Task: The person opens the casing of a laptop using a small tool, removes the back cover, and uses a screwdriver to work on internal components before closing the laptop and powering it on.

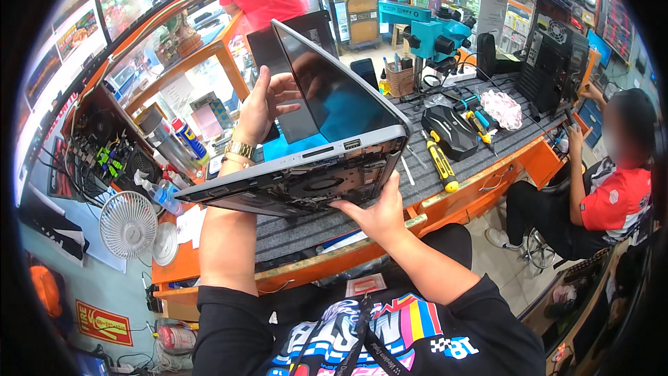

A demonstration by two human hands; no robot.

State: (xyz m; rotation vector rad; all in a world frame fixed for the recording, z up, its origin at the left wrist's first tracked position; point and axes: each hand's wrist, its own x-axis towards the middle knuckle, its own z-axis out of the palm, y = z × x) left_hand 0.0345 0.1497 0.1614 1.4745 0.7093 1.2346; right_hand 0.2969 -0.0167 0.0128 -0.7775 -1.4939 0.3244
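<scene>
Evidently, the laptop (327, 149) was up in the air above the near part of the bench, tilted, its base slanting down to the left. The right hand (381, 214) had it pinched near the right end of the base, thumb along the bared underside; its other fingers were hidden behind. The left hand (263, 106) rose beyond the base, just beside the screen's left edge, thumb up and fingers half curled with gaps between them. Nothing showed in its grasp, and whether a fingertip met the screen I couldn't tell. The base covered part of the left forearm and some of the striped grey mat (278, 238).

To the right lay a yellow-and-black screwdriver (441, 160), a black angular case (449, 130) and a crumpled pale cloth (502, 109), with a teal microscope (435, 36) behind; a white fan (128, 224) stood at left.

The laptop had a silver edge with ports, a dark glossy screen reflecting blue, and exposed internals around a round black fan.
</scene>
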